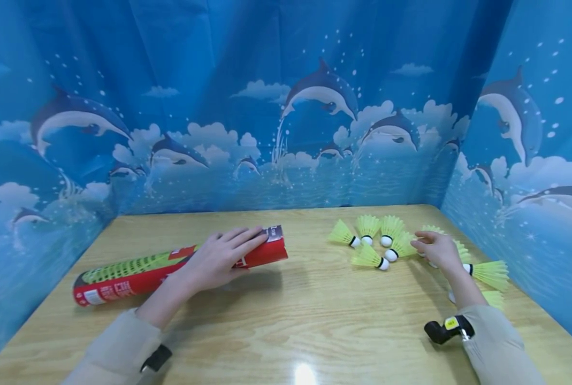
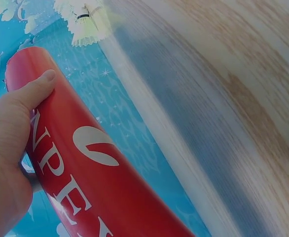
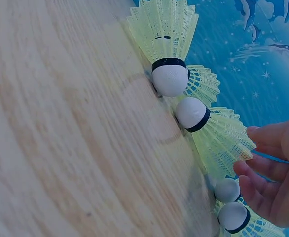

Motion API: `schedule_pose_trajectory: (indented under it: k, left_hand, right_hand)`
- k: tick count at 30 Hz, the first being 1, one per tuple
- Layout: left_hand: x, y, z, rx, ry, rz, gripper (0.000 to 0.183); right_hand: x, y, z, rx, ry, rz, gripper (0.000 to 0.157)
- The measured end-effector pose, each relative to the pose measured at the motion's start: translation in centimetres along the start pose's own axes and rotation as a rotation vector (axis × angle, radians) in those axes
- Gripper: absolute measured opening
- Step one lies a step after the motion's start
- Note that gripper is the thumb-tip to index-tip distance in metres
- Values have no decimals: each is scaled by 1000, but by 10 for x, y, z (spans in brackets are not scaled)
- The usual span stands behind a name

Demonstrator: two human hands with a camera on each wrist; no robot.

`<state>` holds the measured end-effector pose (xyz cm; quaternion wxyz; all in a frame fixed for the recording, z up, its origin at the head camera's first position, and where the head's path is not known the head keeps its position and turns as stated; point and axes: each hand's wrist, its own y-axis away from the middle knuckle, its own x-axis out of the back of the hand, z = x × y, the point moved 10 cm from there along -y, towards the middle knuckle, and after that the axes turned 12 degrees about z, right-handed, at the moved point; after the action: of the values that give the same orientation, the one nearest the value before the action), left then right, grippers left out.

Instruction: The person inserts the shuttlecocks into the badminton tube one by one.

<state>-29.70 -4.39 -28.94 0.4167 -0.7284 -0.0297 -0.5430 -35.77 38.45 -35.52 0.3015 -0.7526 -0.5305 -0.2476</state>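
Note:
My left hand (image 1: 223,256) grips a red shuttlecock tube (image 1: 136,272) near its right end. The tube slants, that end raised with a shadow below it. Yellow-green netting shows along the tube's upper side. In the left wrist view, the thumb (image 2: 38,89) presses on the red wall beside white lettering. My right hand (image 1: 440,251) is among yellow shuttlecocks at the right. In the right wrist view, its fingertips lie apart at the skirt rim of one shuttlecock (image 3: 221,138), whose white cork points away from the hand.
Several more yellow shuttlecocks lie around the right hand, including a loose one (image 1: 370,256) to its left and another (image 1: 490,272) to its right. The wooden table (image 1: 314,315) ends at a blue dolphin-print curtain (image 1: 208,133) behind and to the sides.

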Motion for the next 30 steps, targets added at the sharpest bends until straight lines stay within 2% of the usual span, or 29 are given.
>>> schedule_pose_trajectory:
  k: [8, 16, 30]
  left_hand:
    - [-1, 0, -1, -4, 0, 3, 98]
    - [0, 0, 0, -16, 3, 6, 97]
    - [0, 0, 1, -12, 7, -4, 96]
  right_hand:
    - [3, -1, 5, 20, 61, 24, 49]
    - [10, 4, -4, 69, 86, 67, 44]
    - [24, 8, -5, 10, -100, 91, 45]
